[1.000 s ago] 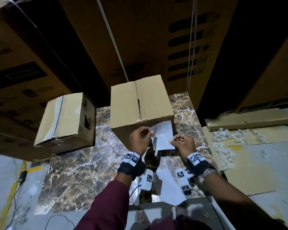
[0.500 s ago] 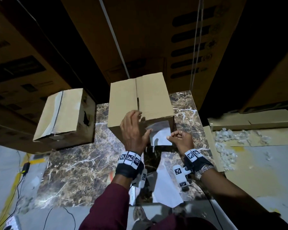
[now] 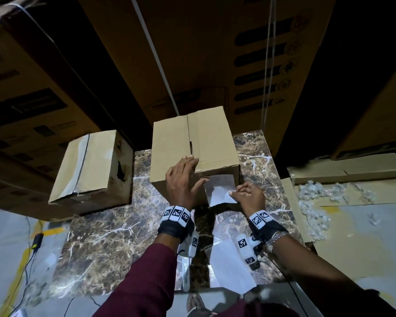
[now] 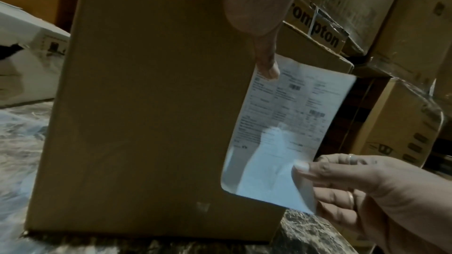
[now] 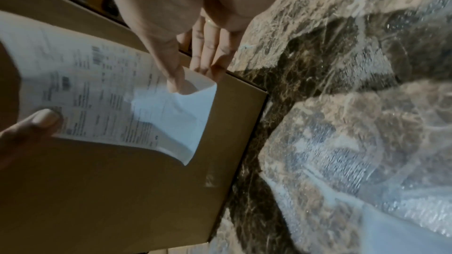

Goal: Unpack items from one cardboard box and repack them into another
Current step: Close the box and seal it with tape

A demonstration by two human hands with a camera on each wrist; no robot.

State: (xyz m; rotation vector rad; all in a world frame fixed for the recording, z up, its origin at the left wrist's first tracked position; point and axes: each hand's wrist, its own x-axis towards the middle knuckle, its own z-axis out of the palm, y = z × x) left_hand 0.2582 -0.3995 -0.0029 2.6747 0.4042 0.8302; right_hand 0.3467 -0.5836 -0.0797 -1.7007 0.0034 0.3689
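Note:
A closed brown cardboard box [image 3: 192,143] stands mid-table, with a second taped box [image 3: 89,165] to its left. A white printed label [image 3: 220,191] lies against the near face of the middle box [image 4: 146,103]. My left hand [image 3: 185,172] lies flat over that box's top front edge, fingers straight, and its thumb [image 4: 267,65] presses the label's [image 4: 281,123] upper left corner. My right hand [image 3: 237,194] pinches the label's lower right corner, which curls off the box [image 5: 190,88]. What the boxes hold is hidden.
The boxes sit on a brown marble table [image 3: 105,236]. A white sheet [image 3: 229,268] and bubble wrap [image 5: 354,152] lie on its near part. Large stacked cartons [image 3: 215,53] wall off the back. Flattened cardboard and white packing scraps [image 3: 318,202] lie at right, cables [image 3: 36,241] at left.
My left hand has let go of the label and moved up flat onto the box. The label, held in the air before, now lies against the box's front face.

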